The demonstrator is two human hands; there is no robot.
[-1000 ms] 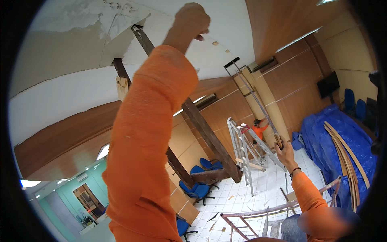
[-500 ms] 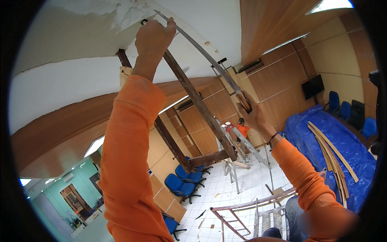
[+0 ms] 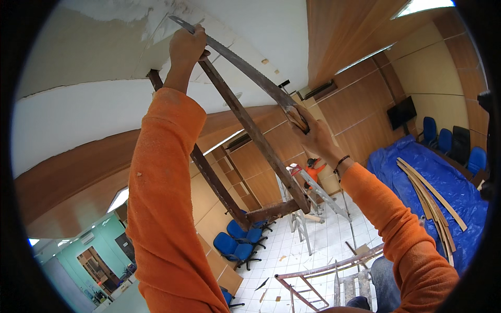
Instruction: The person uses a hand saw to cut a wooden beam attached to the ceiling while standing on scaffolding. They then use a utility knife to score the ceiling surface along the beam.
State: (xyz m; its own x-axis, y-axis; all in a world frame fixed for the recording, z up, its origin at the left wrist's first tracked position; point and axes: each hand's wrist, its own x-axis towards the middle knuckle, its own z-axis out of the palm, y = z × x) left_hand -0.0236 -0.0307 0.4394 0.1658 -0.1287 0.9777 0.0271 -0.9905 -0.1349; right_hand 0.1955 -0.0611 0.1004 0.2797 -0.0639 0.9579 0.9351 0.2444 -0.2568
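My right hand is closed round the wooden handle of a handsaw. The saw's long toothed blade slants up to the left, its tip by the ceiling just past my left hand. My left hand is raised and closed at the upper end of a dark brown beam, with its fingers against the blade; its grip is partly hidden. This beam is one side of a hanging frame, joined at the bottom by a short crosspiece to a second upright.
Below are a stepladder, a metal scaffold rail and blue office chairs. Another person in orange stands by the far wall. Wooden strips lie on a blue tarp at right. The ceiling is close overhead.
My right hand has pushed the saw up and to the left, so more blade passes my left hand. The far person's arm is now stretched out to the side.
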